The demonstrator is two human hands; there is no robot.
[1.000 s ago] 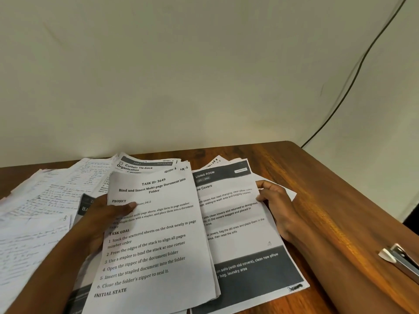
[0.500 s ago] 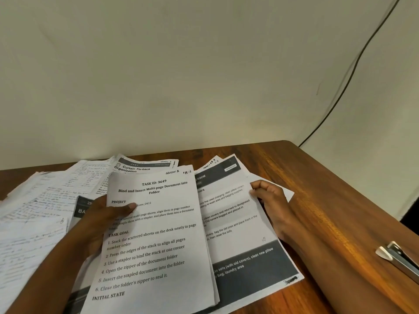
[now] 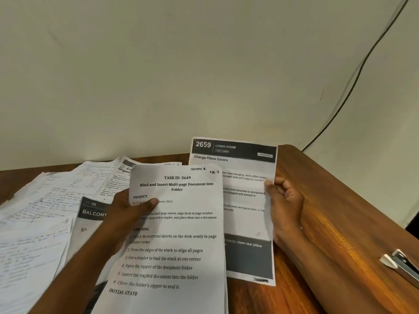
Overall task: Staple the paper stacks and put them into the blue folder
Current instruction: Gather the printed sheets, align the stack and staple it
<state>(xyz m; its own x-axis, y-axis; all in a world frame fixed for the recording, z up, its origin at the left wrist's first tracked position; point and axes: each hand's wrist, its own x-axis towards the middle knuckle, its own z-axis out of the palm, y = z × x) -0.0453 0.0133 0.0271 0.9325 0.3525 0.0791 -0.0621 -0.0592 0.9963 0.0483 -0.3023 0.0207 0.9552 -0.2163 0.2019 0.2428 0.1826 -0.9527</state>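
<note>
Left hand [image 3: 133,211] grips task sheet stack [image 3: 176,234] at its left edge | right hand [image 3: 284,196] pinches Living Room sheet [image 3: 244,200], raised over counter [image 3: 340,211] | paper: light, floppy; support edges | stapler [image 3: 401,264] right.

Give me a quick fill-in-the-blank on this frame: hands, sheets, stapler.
1. The left hand grips the sheet titled "TASK ID: ____".
2. The right hand holds up the sheet headed "Change ____ Covers".
3. The stapler lies on the wooden table near the person's ____ arm.
4. The partly covered sheet at left reads "____".

Missing words: 3649; Pillow; right; BALCONY
</note>
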